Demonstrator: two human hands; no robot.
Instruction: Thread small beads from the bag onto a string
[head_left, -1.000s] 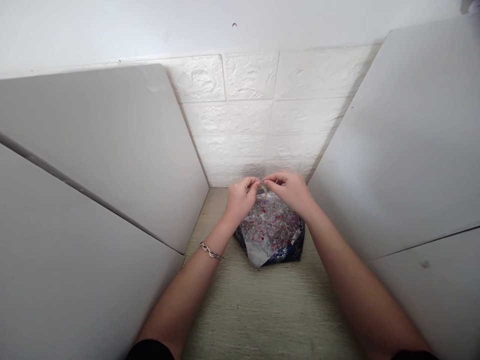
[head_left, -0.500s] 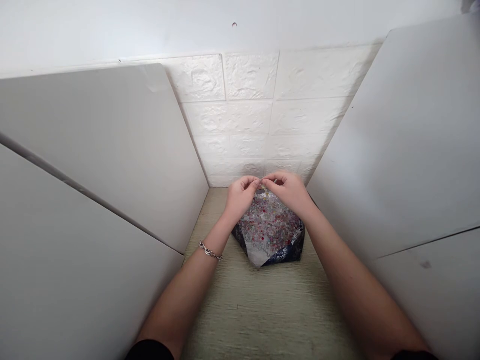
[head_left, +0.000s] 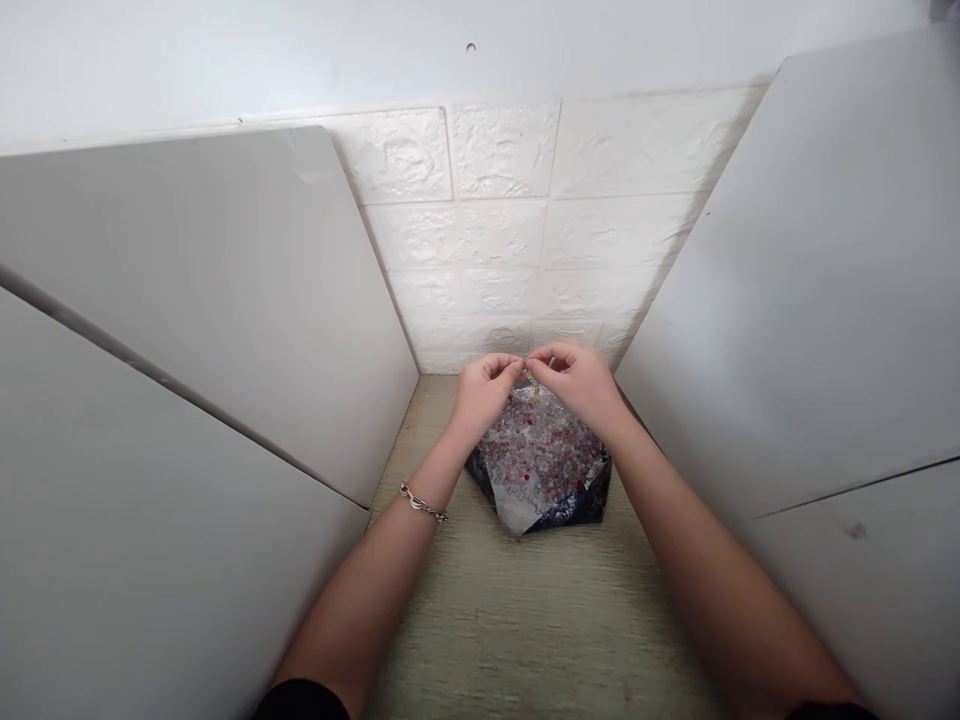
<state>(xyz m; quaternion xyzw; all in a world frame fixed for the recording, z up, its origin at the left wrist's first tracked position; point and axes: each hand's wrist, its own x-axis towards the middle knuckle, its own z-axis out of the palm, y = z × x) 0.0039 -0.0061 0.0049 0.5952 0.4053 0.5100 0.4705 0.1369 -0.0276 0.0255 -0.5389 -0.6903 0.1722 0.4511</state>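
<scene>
Many small beads [head_left: 540, 440], pink, red, pale and clear, lie in a shallow holder [head_left: 568, 515] with a dark blue and silver patterned edge and a pale front corner. Above its far side, my left hand [head_left: 486, 392] is closed in a pinch, thumb against forefinger. What sits between those fingertips is too small to make out. My right hand [head_left: 576, 385] pinches too, its fingertips meeting those of the left. From the right fingertips hangs a short beaded string [head_left: 532, 379] with yellowish beads, over the loose beads.
The holder stands on a greenish wood-grained tabletop [head_left: 510, 620]. Tall white panels rise on the left [head_left: 225, 300] and right [head_left: 810, 280]. A white brick-textured wall [head_left: 499, 235] closes off the back. A silver chain bracelet [head_left: 421, 502] circles my left wrist.
Both hands stay pinched together over the beads, with only a tiny shift of the fingertips. The holder stays in place.
</scene>
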